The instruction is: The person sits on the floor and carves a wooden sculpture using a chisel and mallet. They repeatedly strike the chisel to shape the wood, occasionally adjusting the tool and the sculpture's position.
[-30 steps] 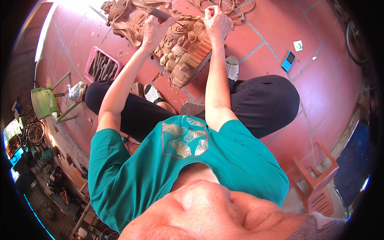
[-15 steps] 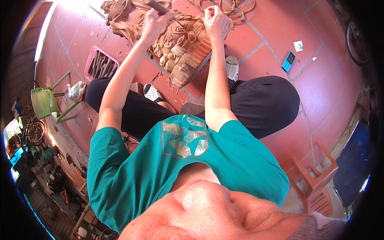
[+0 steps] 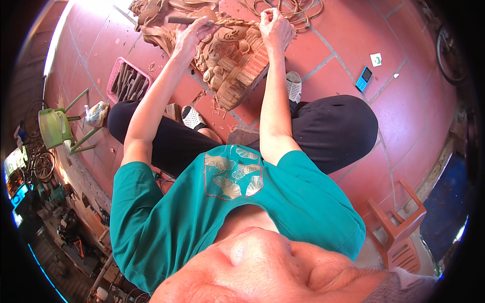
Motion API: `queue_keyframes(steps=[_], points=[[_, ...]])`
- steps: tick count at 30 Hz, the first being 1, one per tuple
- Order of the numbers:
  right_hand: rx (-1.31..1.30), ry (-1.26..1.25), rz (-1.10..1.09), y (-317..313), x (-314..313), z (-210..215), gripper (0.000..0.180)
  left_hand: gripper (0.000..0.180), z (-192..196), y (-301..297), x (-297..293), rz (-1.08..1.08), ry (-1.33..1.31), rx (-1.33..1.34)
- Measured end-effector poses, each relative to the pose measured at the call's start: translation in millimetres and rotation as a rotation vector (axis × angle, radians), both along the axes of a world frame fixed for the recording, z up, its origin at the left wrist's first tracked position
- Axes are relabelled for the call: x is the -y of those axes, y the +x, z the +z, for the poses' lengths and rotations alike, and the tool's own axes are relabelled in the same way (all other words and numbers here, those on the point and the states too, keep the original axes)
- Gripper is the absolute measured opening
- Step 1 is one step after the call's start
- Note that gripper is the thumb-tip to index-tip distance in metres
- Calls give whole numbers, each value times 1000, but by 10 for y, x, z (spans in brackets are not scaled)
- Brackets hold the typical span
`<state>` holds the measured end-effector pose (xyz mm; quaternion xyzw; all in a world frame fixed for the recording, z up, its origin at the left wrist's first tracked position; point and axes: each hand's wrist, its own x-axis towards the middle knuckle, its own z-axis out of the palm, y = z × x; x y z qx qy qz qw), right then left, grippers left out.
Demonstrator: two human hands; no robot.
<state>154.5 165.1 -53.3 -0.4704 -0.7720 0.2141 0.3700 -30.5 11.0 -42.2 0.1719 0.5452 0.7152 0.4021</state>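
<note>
A carved brown wooden piece [image 3: 222,60] with deep relief lies on the tiles between and beyond my feet. My left hand [image 3: 188,38] is closed around a chisel [image 3: 183,20] with a dark handle. The tool lies nearly level above the carving, its thin metal end pointing right. At the carving's right side is my right hand [image 3: 277,31], fingers curled together near its edge. Whatever the right fingers hold, if anything, is too small to make out.
A pink basket [image 3: 112,81] of several dark tools stands at left, near a green stool [image 3: 54,127] and a plastic bag [image 3: 97,114]. Coiled cord [image 3: 303,15] lies beyond my right hand. A blue phone [image 3: 364,79], a white card [image 3: 376,59] and a brown chair [image 3: 399,227] are at right.
The chisel in my left hand has tipped from a steep slant to nearly level, and that hand has moved slightly left and down. The right hand's fingers have shifted a little.
</note>
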Motion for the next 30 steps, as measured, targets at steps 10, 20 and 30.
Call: queue_keyframes(steps=[10, 20, 30], points=[[-8, -6, 2, 12, 3, 36, 12, 24, 289, 296, -80, -130, -135, -571], [3, 23, -16, -11, -32, -48, 11, 19, 151, 246, -117, -20, -32, -302], [-8, 23, -12, -15, -16, -7, 13, 17, 299, -145, 145, 31, 102, -122]])
